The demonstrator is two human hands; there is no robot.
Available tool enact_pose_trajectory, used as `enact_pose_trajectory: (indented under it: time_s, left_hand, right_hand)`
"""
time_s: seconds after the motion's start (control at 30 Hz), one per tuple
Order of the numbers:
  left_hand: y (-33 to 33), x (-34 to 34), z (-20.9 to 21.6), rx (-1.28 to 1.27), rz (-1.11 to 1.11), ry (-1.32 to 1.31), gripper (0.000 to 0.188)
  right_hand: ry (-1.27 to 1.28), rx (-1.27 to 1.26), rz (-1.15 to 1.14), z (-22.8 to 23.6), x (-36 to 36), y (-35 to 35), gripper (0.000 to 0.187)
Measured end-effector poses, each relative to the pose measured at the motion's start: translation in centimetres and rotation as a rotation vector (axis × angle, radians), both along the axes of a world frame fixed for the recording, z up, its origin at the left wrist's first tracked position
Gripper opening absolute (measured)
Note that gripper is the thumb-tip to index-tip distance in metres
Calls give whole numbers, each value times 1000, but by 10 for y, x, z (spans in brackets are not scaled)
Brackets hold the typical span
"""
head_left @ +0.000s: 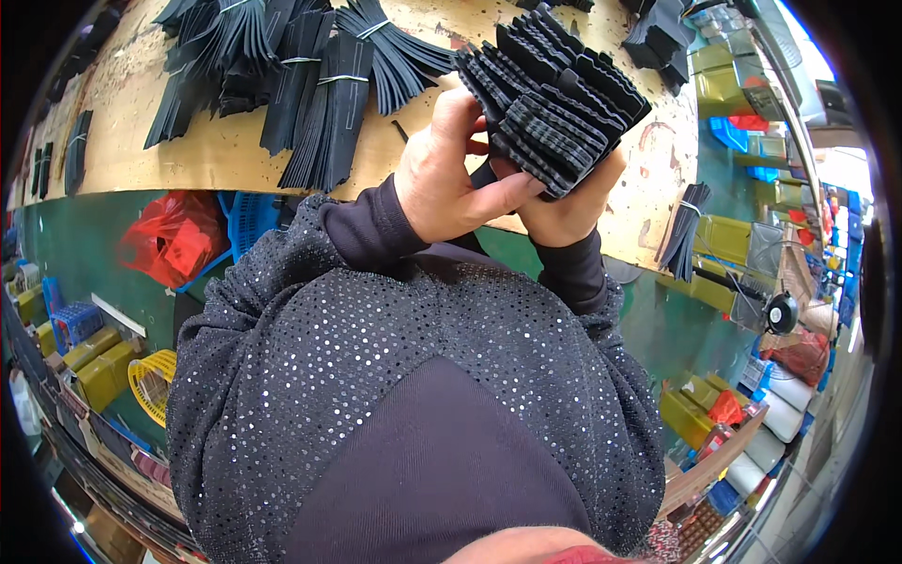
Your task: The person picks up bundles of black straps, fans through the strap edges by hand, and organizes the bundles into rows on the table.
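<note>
A thick stack of black strips (564, 103), their layered, wavy ends turned up with greyish edges, is held just above the near edge of the table. My left hand (442, 174) grips it from the left, thumb pressed along its lower side. From below, my right hand (578, 202) supports the same stack, its fingers mostly hidden behind it. Beyond my left hand lie bundles of flat black strips (343, 103), tied with pale bands. Another tied bundle (399, 56) fans out beside them.
The worn wooden table (648, 211) carries more black pieces (658, 42) at the far right and a small bundle (684, 230) on its right edge. Below the left edge are a red plastic bag (174, 235) and a blue basket (254, 226). Yellow bins (723, 249) stand at right.
</note>
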State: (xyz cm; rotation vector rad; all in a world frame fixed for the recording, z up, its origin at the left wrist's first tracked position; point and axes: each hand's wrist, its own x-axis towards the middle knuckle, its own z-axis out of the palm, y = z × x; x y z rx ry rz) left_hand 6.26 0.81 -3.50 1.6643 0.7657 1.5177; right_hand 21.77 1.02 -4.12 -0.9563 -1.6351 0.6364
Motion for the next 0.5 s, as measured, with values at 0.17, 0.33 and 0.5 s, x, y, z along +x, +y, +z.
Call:
enact_pose_trajectory:
  time_s: [0.17, 0.33, 0.5]
  left_hand:
    - [-8, -21, 16, 60, 142, 134, 72]
    - [-18, -63, 31, 177, 356, 168, 83]
    - [-45, -125, 56, 82, 674, 218, 92]
  right_hand:
    - [83, -229, 117, 44, -32, -7, 59]
    - [162, -161, 71, 65, -85, -3, 73]
    - [-332, 160, -46, 73, -189, 11, 87]
